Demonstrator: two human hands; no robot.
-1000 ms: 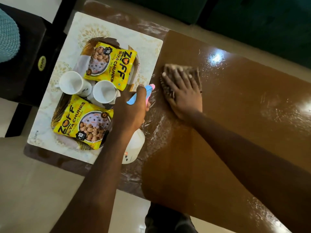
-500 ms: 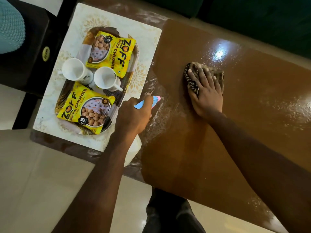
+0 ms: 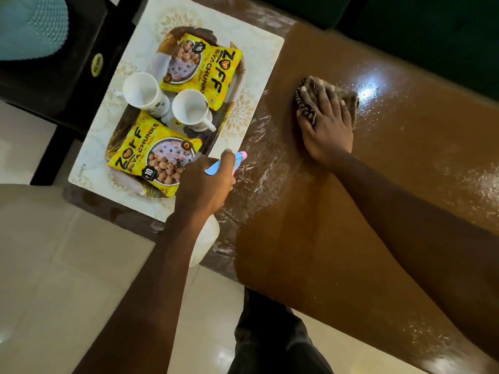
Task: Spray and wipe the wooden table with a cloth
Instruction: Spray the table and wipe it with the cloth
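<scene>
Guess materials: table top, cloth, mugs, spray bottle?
Table top: brown, glossy, lacquered wood or laminate; sharp glare, no grain visible. Cloth: woven fabric, brown with dark stripes, bunched under the right hand. Mugs: glazed white ceramic, probably. Spray bottle: translucent white plastic, blue-pink trigger head, in the left hand.

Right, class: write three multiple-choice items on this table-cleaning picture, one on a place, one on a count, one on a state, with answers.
1. Where do the white cups stand?
A tray
B floor
C bare wood

2. How many yellow snack packets?
A one
B two
C four

3. The left hand:
A lies flat and empty
B grips the white spray bottle
C wipes

Answers: 1 A, both sit on the patterned tray. 2 B, one each side of the cups. 3 B, fingers wrap its blue-and-pink head; the right hand presses the brown cloth.
</scene>
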